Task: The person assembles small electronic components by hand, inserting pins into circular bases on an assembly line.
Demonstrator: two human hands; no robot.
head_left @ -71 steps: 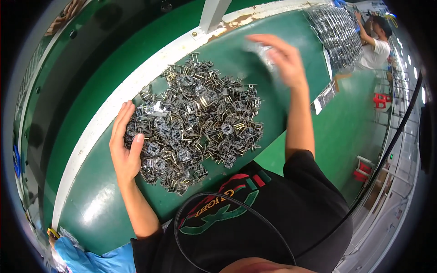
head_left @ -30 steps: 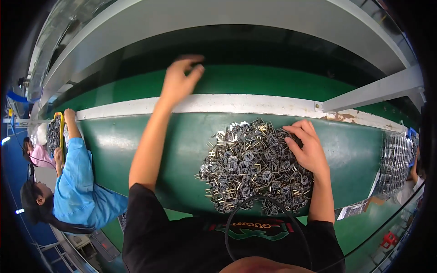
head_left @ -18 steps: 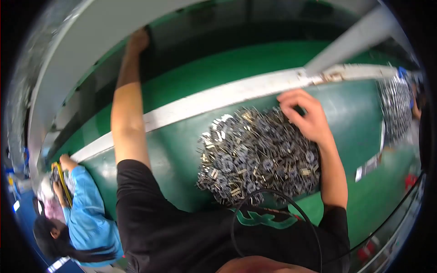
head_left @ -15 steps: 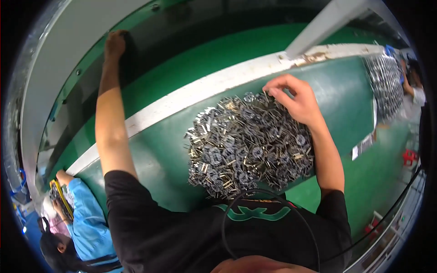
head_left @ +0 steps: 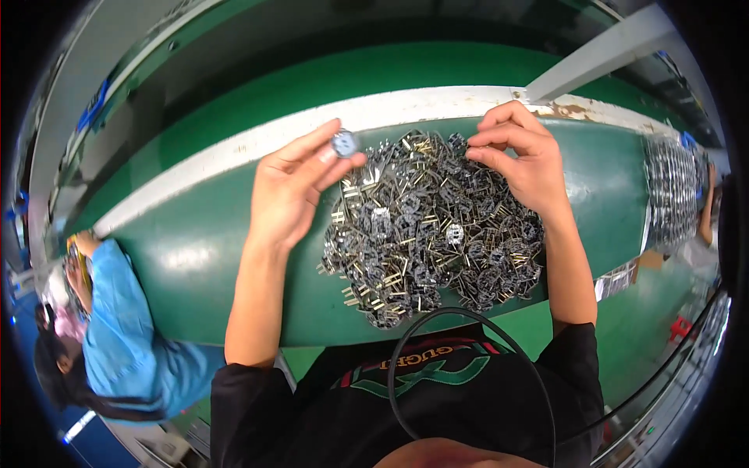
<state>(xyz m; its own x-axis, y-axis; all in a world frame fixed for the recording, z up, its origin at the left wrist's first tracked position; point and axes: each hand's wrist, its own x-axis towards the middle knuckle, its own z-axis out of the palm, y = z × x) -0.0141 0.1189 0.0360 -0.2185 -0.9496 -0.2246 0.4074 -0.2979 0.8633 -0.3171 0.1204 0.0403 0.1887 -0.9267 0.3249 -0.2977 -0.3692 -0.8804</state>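
Note:
A heap of small dark plug inserts with metal pins [head_left: 413, 226] lies on the green work surface in front of me. My left hand [head_left: 292, 183] is raised at the heap's upper left, holding a round grey plug insert [head_left: 344, 143] between thumb and fingers, its holed face showing. At the heap's far right edge, my right hand [head_left: 519, 152] is closed in a pinch. A dark plug insert [head_left: 458, 142] shows at its fingertips, though the grip itself is partly hidden.
Beyond the heap runs a white rail [head_left: 312, 125], with a green belt [head_left: 374, 74] behind it. A grey post [head_left: 601, 54] slants up at the right. Rows of metallic parts [head_left: 671, 183] sit far right. A co-worker in a blue sleeve [head_left: 117, 296] is at left.
My left hand has come back from the far belt to the heap's left side and now shows a plug insert. My right hand stays pinched near the heap's far edge. The view has shifted.

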